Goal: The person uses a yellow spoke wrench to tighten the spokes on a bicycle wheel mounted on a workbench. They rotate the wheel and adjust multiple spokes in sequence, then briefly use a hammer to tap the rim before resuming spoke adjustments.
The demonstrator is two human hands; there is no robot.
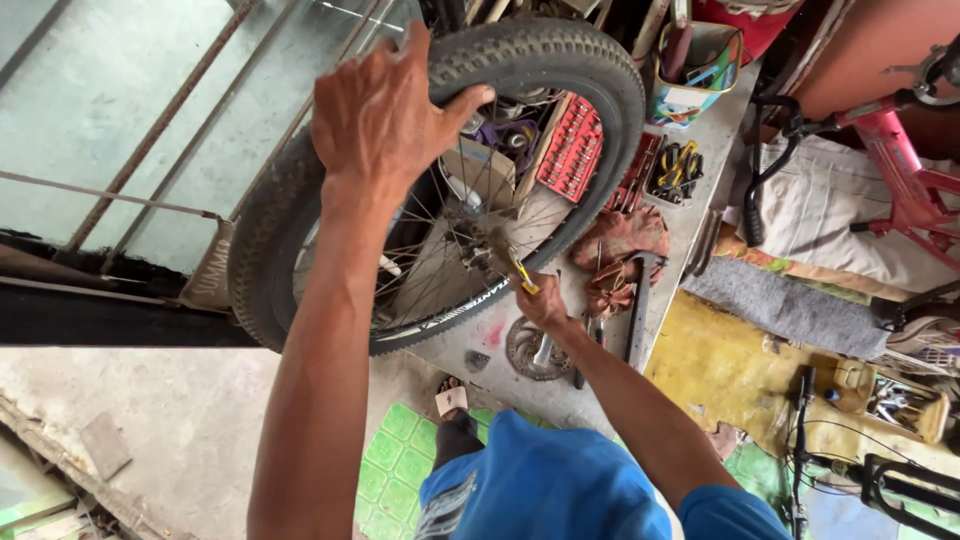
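A spoked bicycle wheel with a knobby black tyre (560,60) stands upright on a grey workbench (700,170). My left hand (385,110) grips the top of the tyre, thumb hooked over the inner edge. My right hand (543,305) holds a small tool with a yellow handle (524,277) against the wheel's hub (480,248), low among the spokes.
On the bench lie a red socket set (572,150), pliers in a tray (678,165), a reddish rag (618,245), a hammer (640,300) and a sprocket (535,350). A red bicycle frame (900,160) stands right. Green mat (395,465) lies on the floor.
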